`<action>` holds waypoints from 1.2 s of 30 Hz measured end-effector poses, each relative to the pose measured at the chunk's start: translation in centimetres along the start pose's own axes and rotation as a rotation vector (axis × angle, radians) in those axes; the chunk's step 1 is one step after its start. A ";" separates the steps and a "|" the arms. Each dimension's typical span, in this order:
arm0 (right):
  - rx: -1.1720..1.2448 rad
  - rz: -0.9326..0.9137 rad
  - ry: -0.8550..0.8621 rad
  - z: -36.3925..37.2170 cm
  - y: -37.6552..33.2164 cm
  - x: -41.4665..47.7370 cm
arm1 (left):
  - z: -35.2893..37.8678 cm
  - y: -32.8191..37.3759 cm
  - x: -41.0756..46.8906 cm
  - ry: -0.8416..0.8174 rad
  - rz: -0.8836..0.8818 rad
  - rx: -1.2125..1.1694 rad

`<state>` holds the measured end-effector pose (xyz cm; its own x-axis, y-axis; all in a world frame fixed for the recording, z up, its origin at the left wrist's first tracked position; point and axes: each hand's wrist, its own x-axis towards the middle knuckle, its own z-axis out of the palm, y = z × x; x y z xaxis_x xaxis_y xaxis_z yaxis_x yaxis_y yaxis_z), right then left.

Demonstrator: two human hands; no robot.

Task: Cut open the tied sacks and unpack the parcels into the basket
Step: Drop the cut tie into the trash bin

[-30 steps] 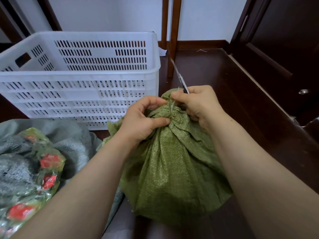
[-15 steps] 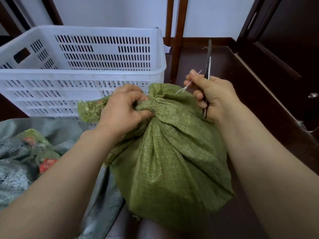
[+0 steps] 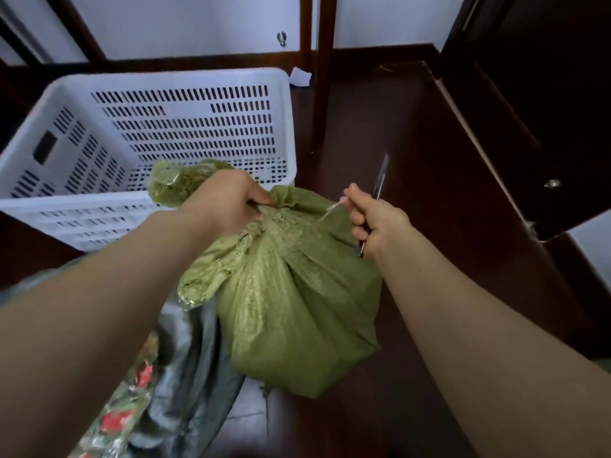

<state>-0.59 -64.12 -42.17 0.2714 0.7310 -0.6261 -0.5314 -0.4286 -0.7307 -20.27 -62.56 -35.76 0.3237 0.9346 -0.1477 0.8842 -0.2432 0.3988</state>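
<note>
From my head view, my left hand [image 3: 224, 203] grips the gathered neck of the green woven sack [image 3: 297, 292], its fingers [image 3: 261, 200] curled tight round the bunched cloth. The loose mouth of the sack flops out past my knuckles toward the white basket [image 3: 185, 127], and another fold of it hangs down under my wrist. The sack itself stands full and rounded on the dark wooden floor [image 3: 413, 143] between my forearms, just in front of the basket's near right corner. My right hand [image 3: 377, 223] is beside the neck on the other side, and its curled fingers [image 3: 358, 200] hold two things at once. One is a slim cutter [image 3: 380, 180], whose blade points up and away from me while the end of its handle pokes out below my palm. The other is a thin white string [image 3: 332, 209], pinched at my fingertips and slanting down toward the sack's neck. I cannot tell whether its far end is fastened there. The basket's slotted walls face me, and I see nothing inside it from here. A grey bag [image 3: 195, 352] lies crumpled against the sack's left side, with packets in a red flower print [image 3: 122, 418] beside it at the lower left. Behind the basket a wooden post [image 3: 322, 77] rises from the floor, and a scrap of white paper [image 3: 300, 77] lies at its foot.
</note>
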 end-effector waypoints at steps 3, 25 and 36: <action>0.037 0.024 0.051 -2.3 -1.6 -2.7 | -2.2 2.5 -0.9 0.146 -0.183 -0.223; 0.336 0.199 0.438 -28.4 -17.0 -30.9 | 0.1 42.0 -14.0 -0.529 -0.289 -0.750; 0.250 0.186 0.732 -45.0 -18.2 -36.7 | 9.2 57.8 -17.5 -0.579 -0.407 -0.700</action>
<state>35.26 -107.04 -18.14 0.5728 0.0873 -0.8150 -0.7607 -0.3138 -0.5682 28.26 -95.32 -18.47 0.3193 0.5962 -0.7366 0.6270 0.4500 0.6360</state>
